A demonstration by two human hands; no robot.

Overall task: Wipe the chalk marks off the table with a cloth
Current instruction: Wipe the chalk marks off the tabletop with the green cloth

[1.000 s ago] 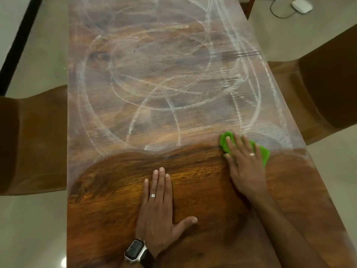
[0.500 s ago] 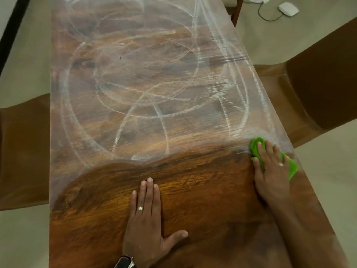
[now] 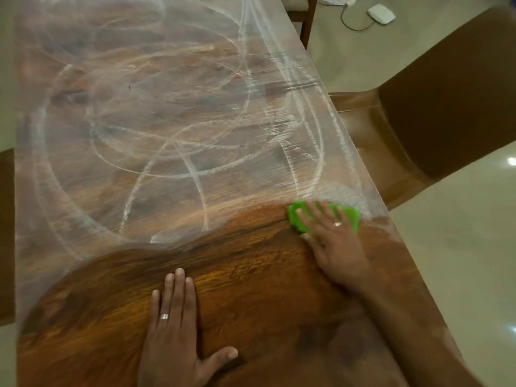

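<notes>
A long wooden table [image 3: 251,289] runs away from me. White chalk marks [image 3: 173,141], circles and smears, cover its far part, while the near part shows dark bare wood. My right hand [image 3: 332,241] presses flat with spread fingers on a bright green cloth [image 3: 298,219] at the border between chalk and bare wood, near the table's right edge. Most of the cloth lies hidden under the fingers. My left hand [image 3: 176,331] rests flat, palm down, on the bare wood at the near middle, a ring on one finger.
A brown chair [image 3: 435,113] stands close to the table's right edge, and another brown chair [image 3: 5,236] shows at the left. On the pale floor at the far right lies a small white device [image 3: 381,13] with a cable.
My right hand slid the green cloth right to the table's edge, then back left a little along the chalk border. The left hand has stayed flat on the wood.
</notes>
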